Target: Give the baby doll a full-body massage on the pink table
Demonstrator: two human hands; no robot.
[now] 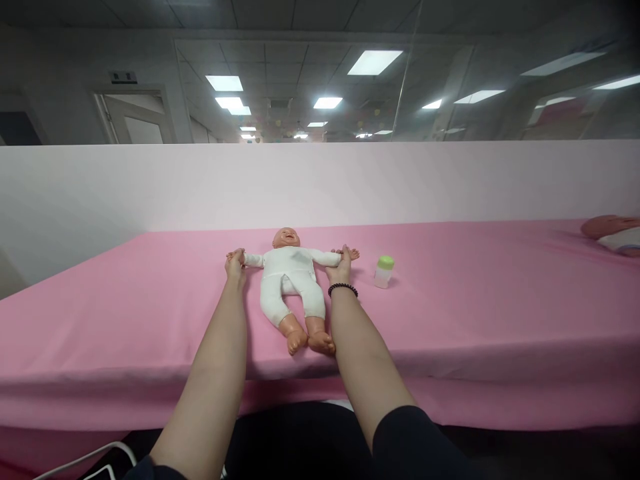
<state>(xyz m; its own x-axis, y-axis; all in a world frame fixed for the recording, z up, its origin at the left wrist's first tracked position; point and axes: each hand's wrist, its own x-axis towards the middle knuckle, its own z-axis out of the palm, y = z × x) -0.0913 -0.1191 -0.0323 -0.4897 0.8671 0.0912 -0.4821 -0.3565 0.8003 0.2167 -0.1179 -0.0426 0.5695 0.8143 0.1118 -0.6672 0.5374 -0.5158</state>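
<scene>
- Dark short sleeves [415, 433], nearest to us, with both bare forearms reaching forward over the table edge.
- One table covered in smooth pink cloth [465, 300], bearing everything we handle.
- One baby doll with a white cloth body and tan moulded-plastic head, hands and feet [289, 270]: on its back between our forearms, feet towards us, head away, arms spread.
- Left hand [235, 262]: fingers closed about the doll's wrist on that side, its small plastic hand showing beyond.
- Right hand [341, 264], with a black beaded bracelet [343, 287] at the wrist: closed about the doll's other wrist, thumb uppermost.
- Step in hand, as we judge it: holding the doll's arms outstretched. The next move calls for an even, gentle grip, both arms guided together and the body left flat.
- One small translucent bottle with a light-green cap [384, 272]: upright, just beyond the right hand's outer side, untouched.
- One further doll, partly in view [611, 230]: far right, well apart.
- One plain white partition [350, 183], behind.
</scene>
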